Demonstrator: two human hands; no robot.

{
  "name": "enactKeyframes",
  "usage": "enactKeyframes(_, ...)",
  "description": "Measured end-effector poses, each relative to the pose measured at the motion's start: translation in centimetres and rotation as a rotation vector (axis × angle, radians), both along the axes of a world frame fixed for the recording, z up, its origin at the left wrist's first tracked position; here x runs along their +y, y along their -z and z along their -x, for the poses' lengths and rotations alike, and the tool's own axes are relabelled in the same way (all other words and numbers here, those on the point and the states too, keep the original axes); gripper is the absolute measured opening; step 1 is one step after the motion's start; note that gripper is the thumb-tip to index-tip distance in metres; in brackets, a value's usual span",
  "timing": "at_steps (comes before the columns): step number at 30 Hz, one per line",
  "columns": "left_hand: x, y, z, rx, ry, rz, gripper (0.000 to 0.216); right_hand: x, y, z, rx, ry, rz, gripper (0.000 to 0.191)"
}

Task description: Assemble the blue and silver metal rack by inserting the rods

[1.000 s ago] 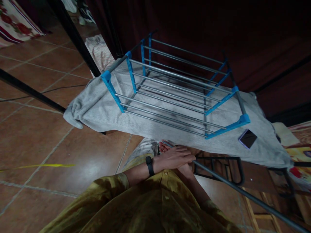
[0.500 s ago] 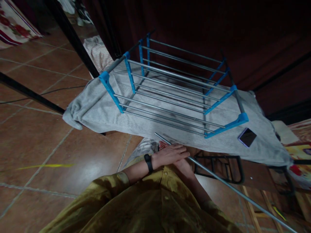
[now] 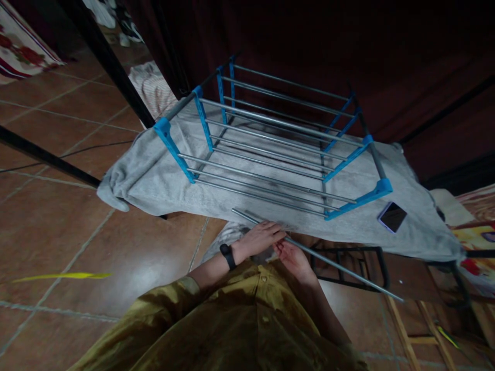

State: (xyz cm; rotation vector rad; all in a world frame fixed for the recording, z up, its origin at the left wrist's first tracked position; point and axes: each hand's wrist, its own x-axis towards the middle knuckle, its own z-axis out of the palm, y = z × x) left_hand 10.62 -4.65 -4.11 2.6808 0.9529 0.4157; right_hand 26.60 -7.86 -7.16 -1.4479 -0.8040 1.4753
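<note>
The metal rod (image 3: 336, 264) has been shifted toward ten o'clock, four-o'clock end now visible. Rod gripped by left hand (image 3: 264, 236), six o'clock of the blue-jointed tube rack (image 3: 270, 180); right hand (image 3: 293, 257) half-open, palm up, contact unclear. Probably light, stiff, slippery; best held mid-length.

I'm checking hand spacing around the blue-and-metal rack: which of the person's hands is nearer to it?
Left. The left hand lies across the metal rod, just in front of the rack; the right hand is also in front, but closer to the shirt.
</note>
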Motion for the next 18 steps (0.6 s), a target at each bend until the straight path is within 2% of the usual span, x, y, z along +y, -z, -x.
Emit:
enactKeyframes(3, 0.2, 0.6, 0.7, 0.041, -0.044, 0.007, 0.038, -0.4, 0.5, -1.5, 0.286, -0.028, 0.067, 0.017)
enactKeyframes(7, 0.5, 1.4, 1.6, 0.064, -0.093, -0.010, 0.044, -0.7, 0.5, -2.8, 0.602, 0.041, 0.129, 0.025)
enactKeyframes(13, 1.0, 1.6, 2.5, 0.114, -0.124, -0.035, 0.050, -0.6, 0.2, -4.2, 0.618, 0.159, 0.129, 0.022)
enactKeyframes(18, 1.1, 1.2, 3.0, 0.185, -0.134, -0.085, 0.047, -0.5, 1.4, -6.1, 0.531, 0.326, 0.062, 0.011)
